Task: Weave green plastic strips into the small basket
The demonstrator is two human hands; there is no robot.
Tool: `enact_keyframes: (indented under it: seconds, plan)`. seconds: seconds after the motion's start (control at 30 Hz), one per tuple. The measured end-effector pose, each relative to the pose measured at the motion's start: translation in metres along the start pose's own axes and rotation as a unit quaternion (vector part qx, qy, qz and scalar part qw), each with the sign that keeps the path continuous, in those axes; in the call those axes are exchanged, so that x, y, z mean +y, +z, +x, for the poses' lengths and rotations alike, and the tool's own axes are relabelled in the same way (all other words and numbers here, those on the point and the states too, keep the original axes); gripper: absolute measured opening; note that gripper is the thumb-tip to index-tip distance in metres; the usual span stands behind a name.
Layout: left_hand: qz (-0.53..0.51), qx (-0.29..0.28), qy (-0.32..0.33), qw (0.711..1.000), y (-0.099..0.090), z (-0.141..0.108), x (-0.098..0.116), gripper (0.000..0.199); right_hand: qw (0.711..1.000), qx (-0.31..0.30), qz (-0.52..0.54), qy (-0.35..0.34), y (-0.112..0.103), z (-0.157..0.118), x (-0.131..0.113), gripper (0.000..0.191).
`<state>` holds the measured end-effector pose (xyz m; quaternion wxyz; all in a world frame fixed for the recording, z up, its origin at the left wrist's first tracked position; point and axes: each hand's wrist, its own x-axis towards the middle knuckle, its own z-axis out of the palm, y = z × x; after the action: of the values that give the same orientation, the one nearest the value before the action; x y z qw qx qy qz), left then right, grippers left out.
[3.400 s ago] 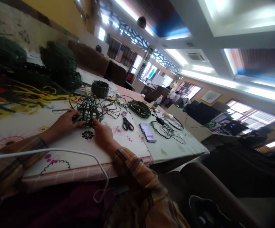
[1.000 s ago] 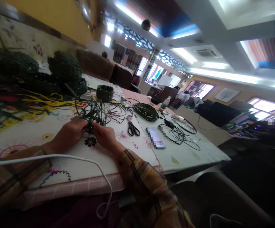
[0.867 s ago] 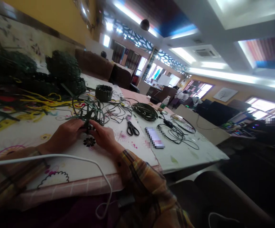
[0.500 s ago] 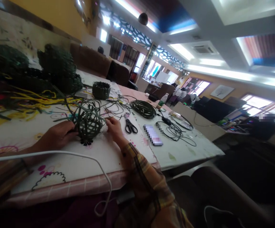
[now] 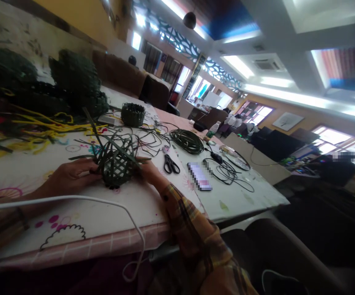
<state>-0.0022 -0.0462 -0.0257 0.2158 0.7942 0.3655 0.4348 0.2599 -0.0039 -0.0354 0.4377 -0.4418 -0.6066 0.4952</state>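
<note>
A half-woven basket (image 5: 117,167) of dark green flat strips sits on the flowered tablecloth, its loose strip ends sticking up and out. At its left side, my left hand (image 5: 77,175) is closed on the weave, thumb and fingers pressed against it. On the opposite side, my right hand (image 5: 148,169) is closed at a green strip (image 5: 131,155) that slants across the basket's upper right. Some of the right fingertips are hidden behind the strips. Black-handled scissors (image 5: 171,164) lie a little to the right of that hand.
Behind the basket stands a finished-looking round woven basket (image 5: 133,114). A strip coil (image 5: 187,141), a phone (image 5: 199,176) and black cable (image 5: 226,170) lie rightward. Yellow strips (image 5: 45,125) and dark green bundles (image 5: 74,76) are at left. A white cable (image 5: 103,199) crosses in front.
The basket has turned and tilted, so its dark petal-like base shows less. My right hand has come in closer against its side. The view has shifted slightly.
</note>
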Motion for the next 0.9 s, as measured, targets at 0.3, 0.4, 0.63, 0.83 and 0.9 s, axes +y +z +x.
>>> enact_keyframes:
  seconds: [0.3,0.4,0.63,0.83,0.9]
  plan:
    - [-0.063,0.03,-0.186,0.98,-0.011,0.006,0.0,0.045,0.999,0.0,-0.011,-0.031,0.005,0.002,0.01,0.022]
    - [-0.103,0.093,-0.258,0.956,0.003,0.005,0.007,0.049,0.999,-0.002,-0.015,-0.044,0.006,0.0,0.006,0.024]
    - [-0.081,0.18,-0.25,0.948,0.018,-0.008,0.01,0.044,0.997,0.001,-0.056,-0.056,0.003,-0.004,0.001,0.024]
    - [-0.045,0.18,-0.224,0.957,0.013,-0.007,0.015,0.037,0.998,0.008,-0.053,-0.04,0.004,-0.004,0.002,0.025]
    - [-0.09,0.184,-0.258,0.944,0.014,-0.006,0.013,0.038,0.998,0.008,-0.056,-0.028,0.006,-0.004,0.001,0.025]
